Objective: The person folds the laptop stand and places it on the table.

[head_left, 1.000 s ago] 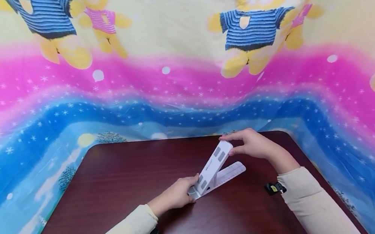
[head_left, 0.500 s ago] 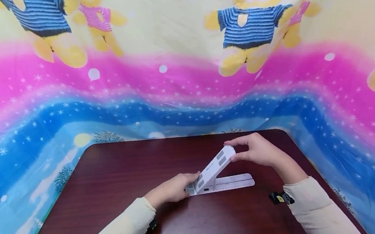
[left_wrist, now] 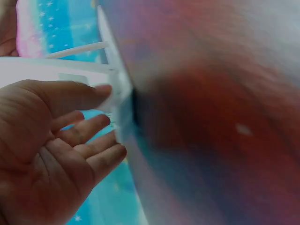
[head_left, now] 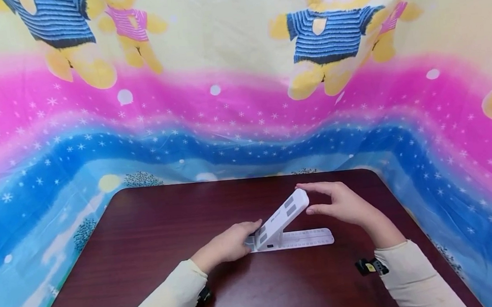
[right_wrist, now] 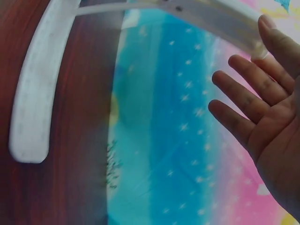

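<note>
A white folding laptop stand (head_left: 281, 219) stands on the table, its upper panel with grey pads tilted up to the right over a flat base marked like a ruler. At the hinge end my left hand (head_left: 228, 243) holds it, thumb over the joint. In the left wrist view, fingertips (left_wrist: 121, 149) meet the edge of the base. By the raised end of the panel is my right hand (head_left: 346, 202), fingers extended. Its index finger touches or nearly touches the top end, and the thumb looks slightly apart from the panel in the head view. A thin strut (right_wrist: 112, 7) links panel and base.
The dark red-brown table (head_left: 168, 220) has rounded far corners. Behind and beside it hangs a cloth (head_left: 233, 110) printed with bears and snowflakes. A black strapped device (head_left: 371, 266) sits at the right wrist, another dark one (head_left: 204, 295) at the left.
The stand's base has come down flat onto the table, and the panel tilts lower than a second ago. My right thumb has moved off the panel's end; the left hand stays at the hinge.
</note>
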### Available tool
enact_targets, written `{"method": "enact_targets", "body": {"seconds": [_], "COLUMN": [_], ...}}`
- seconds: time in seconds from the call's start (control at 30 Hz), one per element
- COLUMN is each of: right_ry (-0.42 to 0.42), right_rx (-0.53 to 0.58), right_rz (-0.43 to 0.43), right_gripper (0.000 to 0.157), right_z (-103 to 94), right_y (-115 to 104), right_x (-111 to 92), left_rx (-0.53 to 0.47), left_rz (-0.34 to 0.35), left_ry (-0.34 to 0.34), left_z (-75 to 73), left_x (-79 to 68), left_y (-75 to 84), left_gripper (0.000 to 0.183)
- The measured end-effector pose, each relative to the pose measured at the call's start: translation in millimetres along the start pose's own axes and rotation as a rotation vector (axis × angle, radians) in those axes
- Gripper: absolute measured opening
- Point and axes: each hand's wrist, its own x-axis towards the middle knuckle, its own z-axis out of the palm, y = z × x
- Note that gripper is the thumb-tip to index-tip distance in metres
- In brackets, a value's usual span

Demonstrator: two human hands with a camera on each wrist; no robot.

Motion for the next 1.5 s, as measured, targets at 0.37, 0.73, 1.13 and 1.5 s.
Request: {"method": "enact_targets", "body": {"seconds": [0.37, 0.73, 1.13, 1.5], "right_ry": [-0.038, -0.15, -0.292, -0.342], "right_rx": [0.003, 0.03, 0.005, 0.017], "right_rz": [0.115, 0.186, 0.215, 0.195], "right_gripper": [0.064, 0.063, 0.061, 0.046], "right_z": [16.2, 29.0, 43.1, 45.6], "right_y": [61.1, 101.4, 126.9, 122.8], "right_x": [-31.8, -50.8, -62.3, -56.9], "left_rx": [-0.167, -0.186, -0.198, -0.109], "left_rz": [0.013, 0.066, 0.018, -0.031], "left_ry": [0.229, 0.314, 0.371, 0.337], "left_z": [-39.6, -67.7, -71.4, -69.5], "left_x": [20.1, 43.9, 62.0, 63.3], "left_y": [37.5, 83.0, 114.0, 122.3], "left_gripper": [0.077, 0.075, 0.056, 0.057]}}
